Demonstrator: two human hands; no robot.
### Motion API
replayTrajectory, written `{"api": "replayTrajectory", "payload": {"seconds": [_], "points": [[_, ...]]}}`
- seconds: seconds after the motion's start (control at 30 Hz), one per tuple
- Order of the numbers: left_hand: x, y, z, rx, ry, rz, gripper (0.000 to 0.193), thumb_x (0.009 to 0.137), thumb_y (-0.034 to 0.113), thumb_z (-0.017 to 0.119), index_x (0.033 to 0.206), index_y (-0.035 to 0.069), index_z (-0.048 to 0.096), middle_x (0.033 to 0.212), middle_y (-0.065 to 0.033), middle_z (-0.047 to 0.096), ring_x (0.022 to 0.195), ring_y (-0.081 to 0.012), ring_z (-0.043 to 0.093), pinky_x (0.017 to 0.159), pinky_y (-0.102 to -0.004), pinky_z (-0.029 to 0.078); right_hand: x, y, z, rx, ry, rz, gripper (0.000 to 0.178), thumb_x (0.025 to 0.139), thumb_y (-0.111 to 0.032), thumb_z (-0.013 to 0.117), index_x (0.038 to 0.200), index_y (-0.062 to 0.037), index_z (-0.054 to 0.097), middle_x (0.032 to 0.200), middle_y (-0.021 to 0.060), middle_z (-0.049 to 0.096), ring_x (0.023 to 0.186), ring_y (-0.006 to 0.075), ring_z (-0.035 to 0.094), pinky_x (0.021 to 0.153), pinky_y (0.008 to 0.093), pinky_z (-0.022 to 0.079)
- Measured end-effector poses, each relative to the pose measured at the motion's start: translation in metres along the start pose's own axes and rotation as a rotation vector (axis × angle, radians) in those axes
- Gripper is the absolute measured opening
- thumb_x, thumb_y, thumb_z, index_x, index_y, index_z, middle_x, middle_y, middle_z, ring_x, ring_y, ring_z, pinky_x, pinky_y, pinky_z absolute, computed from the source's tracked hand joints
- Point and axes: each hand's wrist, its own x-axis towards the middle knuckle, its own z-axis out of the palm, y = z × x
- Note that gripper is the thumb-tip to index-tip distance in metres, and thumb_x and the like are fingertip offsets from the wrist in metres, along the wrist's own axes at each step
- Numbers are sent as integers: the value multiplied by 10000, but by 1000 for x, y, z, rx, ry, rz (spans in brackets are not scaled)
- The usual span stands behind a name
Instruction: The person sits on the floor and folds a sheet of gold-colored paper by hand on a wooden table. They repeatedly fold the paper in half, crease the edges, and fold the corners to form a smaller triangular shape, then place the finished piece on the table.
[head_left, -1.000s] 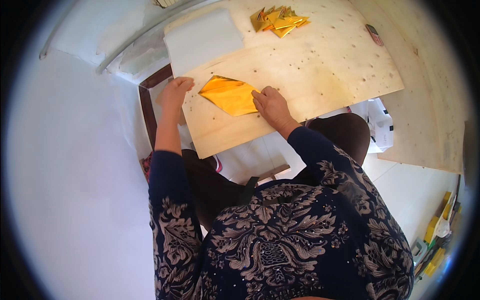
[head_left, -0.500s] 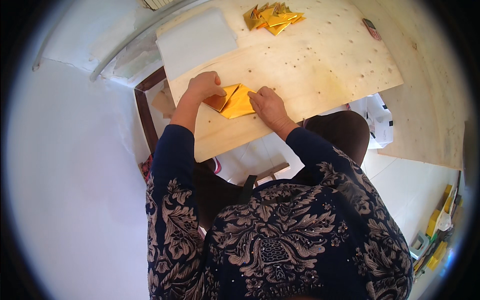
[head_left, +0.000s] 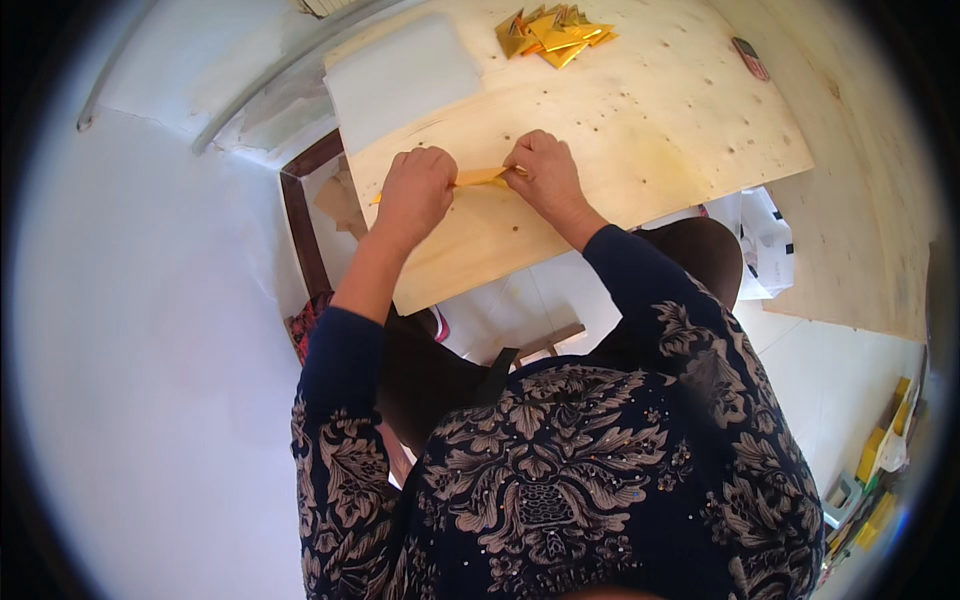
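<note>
Between my two hands a sheet of gold foil paper (head_left: 480,177) is held up nearly edge-on, so it shows as a narrow folded strip. My left hand (head_left: 418,192) grips its left part with curled fingers, and a gold corner pokes out on that hand's far left side. At the other end my right hand (head_left: 543,172) pinches the paper between thumb and fingers. Much of the paper is hidden behind the left hand. Farther off on the plywood table (head_left: 640,130) lies a pile of folded gold paper pieces (head_left: 557,35).
A stack of pale grey sheets (head_left: 405,75) lies at the table's far left. A red mobile phone (head_left: 750,58) rests near the far right edge. Below the right edge stands a white bag (head_left: 768,245). Brown cardboard (head_left: 342,202) shows beside the left edge.
The gold paper lay flatter with its folded face showing; now it is tipped edge-on. My right hand has moved slightly up, and my left hand has turned over, its fingers curled around the paper.
</note>
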Motion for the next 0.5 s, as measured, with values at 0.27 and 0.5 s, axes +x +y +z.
{"api": "replayTrajectory", "payload": {"seconds": [0.27,0.5], "points": [[-70,23,39,162,322,91,195,762,104,613,936,75,529,1094,-115,581,1029,-280,571,917,-413,430,-19,-8,-7,-81,-37,-534,175,677,-54,716,813,-106,618,1037,40,635,939,246,590,860,394,430],[-104,40,45,18,-92,-76,271,808,104,628,1066,57,561,1224,-141,567,1163,-316,536,1018,-429,397,-70,-5,4,17,-316,-364,223,796,-157,680,984,-48,628,1154,133,600,1130,323,549,1051,477,399]]}}
